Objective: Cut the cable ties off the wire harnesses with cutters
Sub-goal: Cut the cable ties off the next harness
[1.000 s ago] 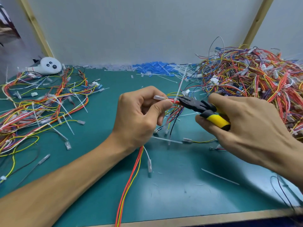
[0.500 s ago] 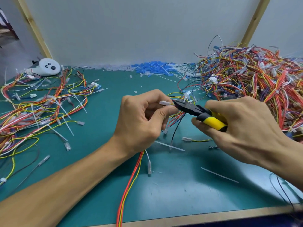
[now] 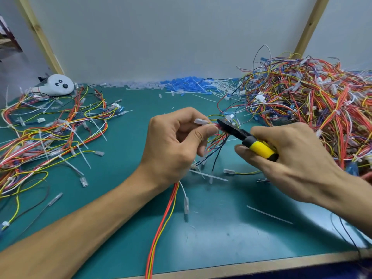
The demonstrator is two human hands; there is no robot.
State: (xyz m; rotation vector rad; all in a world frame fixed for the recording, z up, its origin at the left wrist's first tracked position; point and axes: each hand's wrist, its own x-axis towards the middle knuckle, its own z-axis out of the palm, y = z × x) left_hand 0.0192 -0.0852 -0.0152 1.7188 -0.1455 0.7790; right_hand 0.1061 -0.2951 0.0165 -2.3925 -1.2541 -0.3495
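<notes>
Green matting covers the bench, which has a pale wall behind it and 2 slanted wooden posts. At the centre, the left hand holds 1 wire harness raised off the mat. Its fingers are curled, and the thumb and forefinger pinch the bundle. The red, orange and yellow tails of the bundle trail down past the wrist towards the near edge. A pale translucent piece sticks out above the thumb; it could be a tie tail or a terminal sleeve.

The right hand has its fingers wrapped around the yellow handles of the cutters. The black nose of the cutters sits against the bundle, just beside the left thumb tip. The blades are too blurred to show whether they are around a tie.

A large tangled pile of harnesses lies to the right, and looser harnesses are spread out to the left. Blue and white offcuts lie along the back wall, and a cut tie strip lies near the front.

The step in hand appears to be the snip itself. The next move calls for catching only the plastic tie, not the wire insulation, and then squeezing.
</notes>
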